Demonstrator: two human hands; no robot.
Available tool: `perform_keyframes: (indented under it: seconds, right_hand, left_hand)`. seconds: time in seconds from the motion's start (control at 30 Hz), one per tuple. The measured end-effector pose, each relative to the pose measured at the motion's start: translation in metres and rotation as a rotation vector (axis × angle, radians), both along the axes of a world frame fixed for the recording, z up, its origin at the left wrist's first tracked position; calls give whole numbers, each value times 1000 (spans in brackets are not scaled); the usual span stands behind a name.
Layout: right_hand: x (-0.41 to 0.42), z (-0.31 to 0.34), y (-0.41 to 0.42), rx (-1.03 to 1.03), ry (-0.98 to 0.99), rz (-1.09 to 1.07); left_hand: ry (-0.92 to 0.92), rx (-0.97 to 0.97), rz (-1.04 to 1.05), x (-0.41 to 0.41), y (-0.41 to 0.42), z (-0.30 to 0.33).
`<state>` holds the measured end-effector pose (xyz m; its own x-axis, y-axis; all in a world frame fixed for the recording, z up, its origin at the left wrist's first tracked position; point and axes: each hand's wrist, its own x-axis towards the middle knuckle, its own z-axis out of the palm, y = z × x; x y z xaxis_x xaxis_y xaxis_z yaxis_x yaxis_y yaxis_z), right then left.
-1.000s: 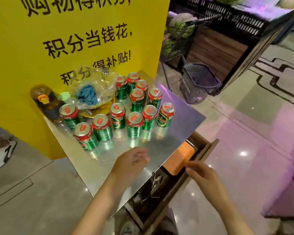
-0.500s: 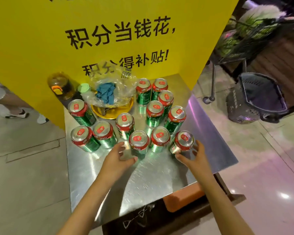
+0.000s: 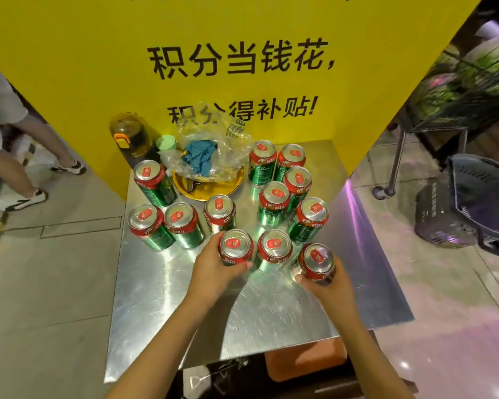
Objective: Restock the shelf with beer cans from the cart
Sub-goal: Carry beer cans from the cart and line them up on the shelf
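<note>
**Gripping Two Cans at the Near Edge of the Cluster; Stock Largely Unmoved**

Inspecting the head view, the person stands over a steel cart top (image 3: 162, 306) carrying twelve upright green-and-red beer cans. The left hand (image 3: 213, 276) is wrapped round the left can (image 3: 236, 247), thumb across its near face. The right hand (image 3: 327, 283) is wrapped round the right can (image 3: 316, 262), fingers curled about its lower body. Both cans sit in the nearest row. Whether either has left the surface cannot be settled from above; they appear to be at or barely off it.

Between the two held cans stands a middle can (image 3: 274, 245), untouched. The other nine cans stand further back in two loose groups, left and right of a yellow dish (image 3: 211, 191) holding a crumpled plastic bag (image 3: 213, 151) with a blue cloth inside. A lidded bottle (image 3: 128, 136) and a small green-capped container (image 3: 166, 144) stand against the yellow sign panel (image 3: 98, 67) behind.

Progress assessment: early. No shelf appears in view, so nothing can be confirmed as restocked. Two cans are in hand and ten await collection, so several more trips seem likely. A bystander's legs (image 3: 38, 156) are at the left edge; a dark shopping basket (image 3: 467, 203) stands on the floor to the right.
</note>
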<state>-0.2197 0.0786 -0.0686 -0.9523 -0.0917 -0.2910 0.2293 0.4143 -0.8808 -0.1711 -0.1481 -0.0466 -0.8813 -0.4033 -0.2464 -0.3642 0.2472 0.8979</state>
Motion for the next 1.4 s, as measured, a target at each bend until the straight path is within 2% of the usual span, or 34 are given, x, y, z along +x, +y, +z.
perform_keyframes:
  seconds: [0.13,0.37,0.63,0.77,0.93,1.03,1.4]
  right_hand:
    - [0,5,2,-12,3,5]
    - [25,32,8,-109,-3,83]
    - [83,90,-52,-302,-3,236]
    - [123,105,-116,-354,-2,349]
    - [195,126,-204,-414,-10,632]
    - [247,131,-252,-433,-7,780]
    - [441,131,-396,-472,-98,1362]
  left_hand:
    - [-3,-43,43,14,-2,5]
    - [23,11,227,74,-22,23]
    - [268,236,441,178,-56,73]
    - [370,226,531,250,-87,96]
    - [443,174,758,357,-127,121]
    - [482,81,944,426,-144,126]
    - [445,-169,1408,639,-169,128]
